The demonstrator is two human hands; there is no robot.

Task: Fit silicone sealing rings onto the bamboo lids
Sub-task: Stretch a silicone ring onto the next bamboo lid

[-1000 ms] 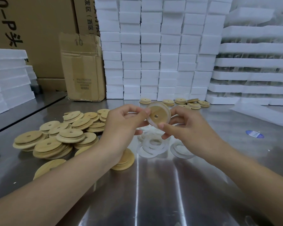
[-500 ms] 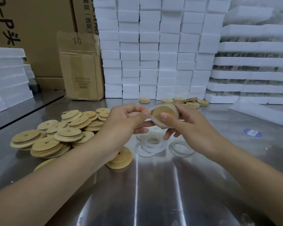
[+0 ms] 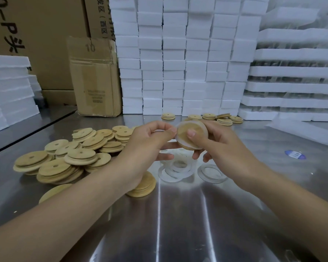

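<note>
Both hands hold one round bamboo lid [image 3: 186, 133] above the steel table, with a translucent silicone ring [image 3: 180, 143] around its rim. My right hand [image 3: 222, 146] grips the lid, thumb pressed on its face. My left hand [image 3: 148, 146] pinches the lid's left edge. Below them lie several loose silicone rings [image 3: 175, 171], one apart [image 3: 212, 173] to the right. A heap of bare bamboo lids [image 3: 68, 154] covers the table's left side. A short stack of lids [image 3: 144, 186] sits under my left wrist.
Several more lids [image 3: 223, 118] lie at the back by a wall of white foam boxes [image 3: 178, 59]. A worn cardboard box [image 3: 95, 76] stands back left. A blue sticker [image 3: 294, 154] marks the steel table [image 3: 178, 224] on the right.
The lid has turned in my hands; my right thumb now covers its centre hole. The ring sits further round the rim.
</note>
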